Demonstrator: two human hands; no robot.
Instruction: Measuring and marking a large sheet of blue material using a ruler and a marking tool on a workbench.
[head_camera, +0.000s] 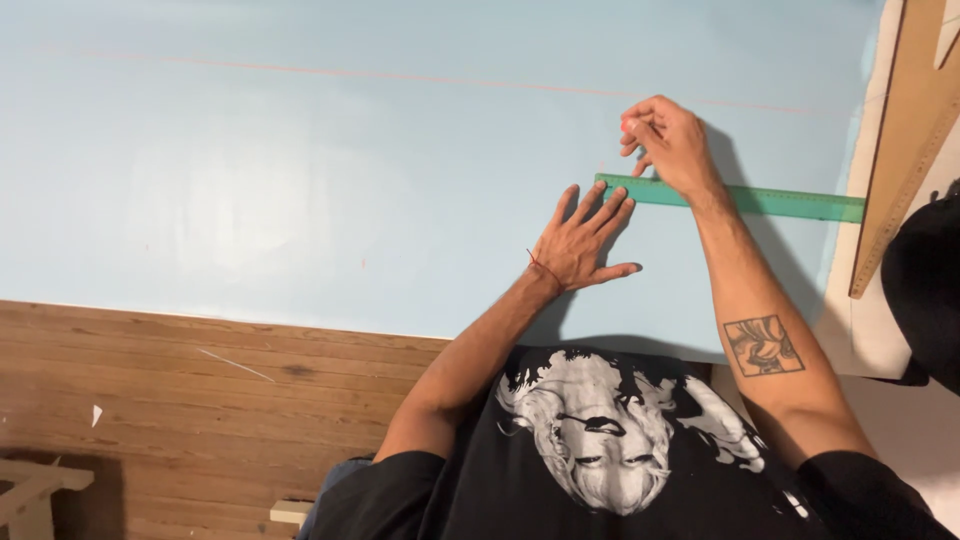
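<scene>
A large pale blue sheet (300, 170) lies flat on the wooden floor, with a thin red line drawn across its far part. My left hand (582, 242) rests flat on the sheet, fingers spread, fingertips against the near edge of a green ruler (780, 201). My right hand (668, 142) hovers over the ruler's left end, fingers pinched together as if around a small marking tool; the tool itself is hidden.
A long brown wooden straightedge (905, 150) lies slanted along the sheet's right edge. Wooden floorboards (200, 400) run below the sheet. A pale wooden piece (30, 490) sits at the bottom left. A dark object (925, 290) is at the right edge.
</scene>
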